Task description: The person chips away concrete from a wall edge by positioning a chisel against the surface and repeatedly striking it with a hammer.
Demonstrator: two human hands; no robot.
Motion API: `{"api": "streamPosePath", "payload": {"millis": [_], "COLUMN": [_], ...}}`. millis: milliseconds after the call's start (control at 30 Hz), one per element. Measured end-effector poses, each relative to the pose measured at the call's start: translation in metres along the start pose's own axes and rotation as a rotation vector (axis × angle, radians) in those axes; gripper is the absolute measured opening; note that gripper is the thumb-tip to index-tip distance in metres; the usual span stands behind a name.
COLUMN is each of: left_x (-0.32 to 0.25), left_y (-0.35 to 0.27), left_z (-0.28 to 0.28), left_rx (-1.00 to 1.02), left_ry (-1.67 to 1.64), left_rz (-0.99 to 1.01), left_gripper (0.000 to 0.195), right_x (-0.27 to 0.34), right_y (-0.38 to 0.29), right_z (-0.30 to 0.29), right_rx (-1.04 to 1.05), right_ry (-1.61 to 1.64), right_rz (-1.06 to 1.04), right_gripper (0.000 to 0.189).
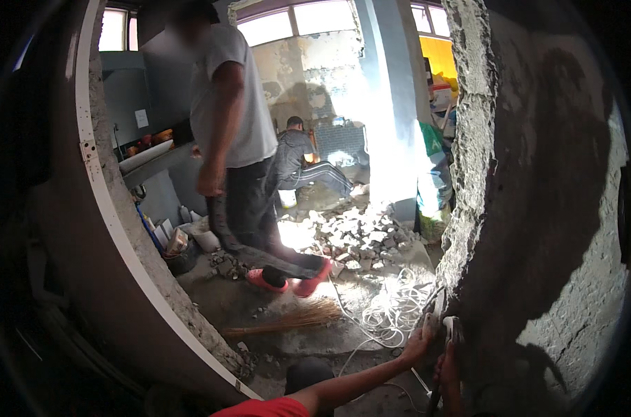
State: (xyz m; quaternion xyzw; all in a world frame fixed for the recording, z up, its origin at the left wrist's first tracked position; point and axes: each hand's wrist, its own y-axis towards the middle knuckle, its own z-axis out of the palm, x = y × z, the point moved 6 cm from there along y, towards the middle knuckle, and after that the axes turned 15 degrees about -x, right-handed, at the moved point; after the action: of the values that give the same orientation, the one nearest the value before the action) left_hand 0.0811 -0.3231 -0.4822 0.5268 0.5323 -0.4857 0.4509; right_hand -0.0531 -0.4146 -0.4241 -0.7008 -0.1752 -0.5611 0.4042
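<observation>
At the low part of the broken wall edge (466, 208), my left hand (420, 340) grips a slim metal tool, probably a chisel (440, 303), set against the rough concrete. Its far end is hard to make out against the wall. Just to the right, my right hand (447, 366) is closed around the handle of a hammer (449, 324). The hammer head is close to the chisel; whether they touch I cannot tell. A hammer-shaped shadow falls on the wall at the right.
A person (237, 114) in red shoes walks beyond the opening; another person (297, 151) sits farther back. Coiled white cable (396, 307), a straw broom (299, 317) and a rubble heap (362, 234) lie on the floor. A white door frame (122, 229) borders the left.
</observation>
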Motion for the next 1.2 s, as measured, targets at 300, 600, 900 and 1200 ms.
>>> {"api": "streamPosePath", "payload": {"millis": [300,600,900,1200], "left_x": [-0.025,-0.033,-0.019,-0.029], "left_y": [-0.009,-0.028,-0.034,-0.052], "left_z": [-0.006,-0.007,0.001,-0.001], "left_rx": [0.066,0.156,0.206,0.166], "left_ry": [-0.12,-0.252,-0.161,-0.09], "left_rz": [-0.127,-0.178,-0.184,-0.406], "left_gripper": [0.031,0.033,0.039,0.021], "right_x": [0.01,0.017,0.071,0.033], "right_y": [0.003,-0.008,-0.047,0.007], "right_z": [-0.003,-0.004,0.002,-0.018], "right_rx": [-0.079,-0.028,-0.095,-0.255], "right_ry": [-0.082,0.053,-0.021,-0.21], "right_rz": [-0.144,-0.124,-0.644,-0.468], "right_gripper": [0.061,0.057,0.034,0.035]}}
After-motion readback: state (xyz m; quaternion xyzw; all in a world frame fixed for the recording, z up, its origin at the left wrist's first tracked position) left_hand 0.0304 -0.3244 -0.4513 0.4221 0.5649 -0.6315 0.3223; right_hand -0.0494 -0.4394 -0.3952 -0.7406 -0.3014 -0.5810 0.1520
